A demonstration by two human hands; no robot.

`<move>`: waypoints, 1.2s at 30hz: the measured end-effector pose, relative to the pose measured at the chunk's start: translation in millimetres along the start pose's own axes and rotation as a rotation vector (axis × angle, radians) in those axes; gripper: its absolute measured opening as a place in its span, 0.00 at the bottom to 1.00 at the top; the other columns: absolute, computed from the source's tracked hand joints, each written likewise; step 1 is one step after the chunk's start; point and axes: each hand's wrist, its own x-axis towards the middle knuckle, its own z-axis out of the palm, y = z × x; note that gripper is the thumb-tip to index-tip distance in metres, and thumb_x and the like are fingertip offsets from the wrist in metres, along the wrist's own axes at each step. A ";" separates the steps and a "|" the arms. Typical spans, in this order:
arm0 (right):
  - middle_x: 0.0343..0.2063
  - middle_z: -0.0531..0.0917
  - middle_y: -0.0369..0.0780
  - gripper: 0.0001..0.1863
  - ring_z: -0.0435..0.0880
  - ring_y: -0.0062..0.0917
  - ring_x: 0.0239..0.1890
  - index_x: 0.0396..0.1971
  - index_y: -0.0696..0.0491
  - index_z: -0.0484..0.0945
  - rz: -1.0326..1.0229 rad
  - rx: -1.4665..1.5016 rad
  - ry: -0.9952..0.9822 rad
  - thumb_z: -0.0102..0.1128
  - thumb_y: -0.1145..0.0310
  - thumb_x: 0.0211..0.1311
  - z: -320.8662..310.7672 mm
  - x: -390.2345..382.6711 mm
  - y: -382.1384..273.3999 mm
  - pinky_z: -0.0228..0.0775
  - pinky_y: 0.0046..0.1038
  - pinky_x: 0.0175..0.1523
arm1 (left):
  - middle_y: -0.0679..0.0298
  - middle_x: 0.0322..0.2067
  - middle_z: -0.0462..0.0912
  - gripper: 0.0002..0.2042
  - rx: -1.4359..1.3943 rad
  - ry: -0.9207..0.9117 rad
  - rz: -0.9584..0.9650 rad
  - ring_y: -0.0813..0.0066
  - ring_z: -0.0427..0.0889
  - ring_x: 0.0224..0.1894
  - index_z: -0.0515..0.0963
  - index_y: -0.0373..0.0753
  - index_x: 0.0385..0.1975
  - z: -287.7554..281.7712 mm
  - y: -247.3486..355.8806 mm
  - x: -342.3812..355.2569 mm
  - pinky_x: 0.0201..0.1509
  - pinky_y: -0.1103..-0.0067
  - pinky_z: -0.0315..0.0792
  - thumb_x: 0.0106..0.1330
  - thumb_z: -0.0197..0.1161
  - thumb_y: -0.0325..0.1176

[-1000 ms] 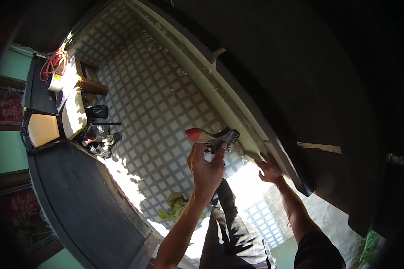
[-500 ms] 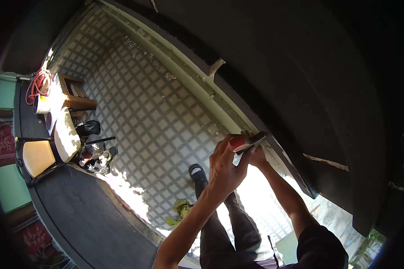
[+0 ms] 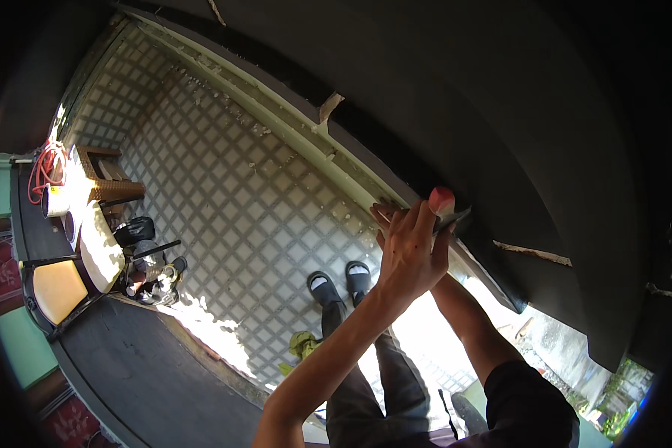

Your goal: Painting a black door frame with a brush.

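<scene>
My left hand point(image 3: 411, 257) is closed round a hand tool with a red-ended handle point(image 3: 441, 199) and a flat, dark pointed blade point(image 3: 455, 218). I cannot tell its exact kind. Behind and below the left wrist, my right arm crosses over, so most of that hand is covered. The fingers of my right hand point(image 3: 383, 213) show past the left hand, stretched out beside the pale green ledge point(image 3: 358, 179). Both hands are at the edge of a large dark panel point(image 3: 455, 134).
Patterned tiles point(image 3: 224, 201) cover the floor, with white crumbs along the ledge. At the left stand a chair point(image 3: 60, 291), a brown woven stool point(image 3: 116, 188) and a coiled red hose point(image 3: 48, 172). Green cloth point(image 3: 304, 345) lies near my feet. Broken pale edges mark the panel.
Both my hands have shifted; the left hand with the tool has moved right and slightly up along the panel edge. The right hand's fingers now show to its left. Both feet have come into view.
</scene>
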 end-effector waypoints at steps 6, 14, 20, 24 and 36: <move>0.68 0.68 0.39 0.33 0.66 0.29 0.70 0.70 0.47 0.66 -0.455 -1.555 0.032 0.56 0.64 0.63 -50.1 3.8 -5.1 0.57 0.32 0.74 | 0.52 0.34 0.81 0.14 0.106 0.152 0.024 0.52 0.83 0.37 0.72 0.33 0.43 -18.5 -9.6 42.3 0.37 0.63 0.76 0.60 0.66 0.24; 0.66 0.71 0.40 0.35 0.67 0.28 0.69 0.67 0.45 0.73 -0.612 -2.102 -0.040 0.57 0.63 0.54 -51.8 26.5 18.6 0.61 0.30 0.73 | 0.55 0.34 0.81 0.12 0.410 0.464 0.183 0.53 0.82 0.35 0.75 0.35 0.42 -87.7 -34.8 79.8 0.39 0.63 0.74 0.59 0.67 0.23; 0.54 0.78 0.36 0.24 0.73 0.24 0.60 0.60 0.47 0.75 -0.389 -1.497 -0.076 0.54 0.54 0.68 -89.7 27.1 5.3 0.63 0.31 0.71 | 0.58 0.32 0.83 0.10 0.015 0.145 0.207 0.69 0.83 0.30 0.78 0.36 0.38 -7.1 19.0 -1.7 0.34 0.73 0.74 0.61 0.70 0.28; 0.50 0.80 0.37 0.23 0.75 0.24 0.59 0.58 0.49 0.76 -0.091 -0.361 -0.189 0.58 0.55 0.67 -47.8 22.3 0.2 0.64 0.32 0.70 | 0.55 0.33 0.79 0.16 0.021 0.041 0.009 0.56 0.81 0.34 0.74 0.36 0.41 -11.9 -9.4 12.2 0.37 0.64 0.76 0.54 0.69 0.21; 0.64 0.71 0.34 0.34 0.63 0.28 0.72 0.66 0.46 0.73 -0.484 -2.026 -0.016 0.57 0.61 0.55 -56.9 13.7 -3.5 0.52 0.31 0.76 | 0.58 0.30 0.85 0.08 0.059 0.197 0.139 0.67 0.84 0.33 0.79 0.32 0.35 -97.7 -25.7 75.2 0.38 0.71 0.75 0.62 0.71 0.28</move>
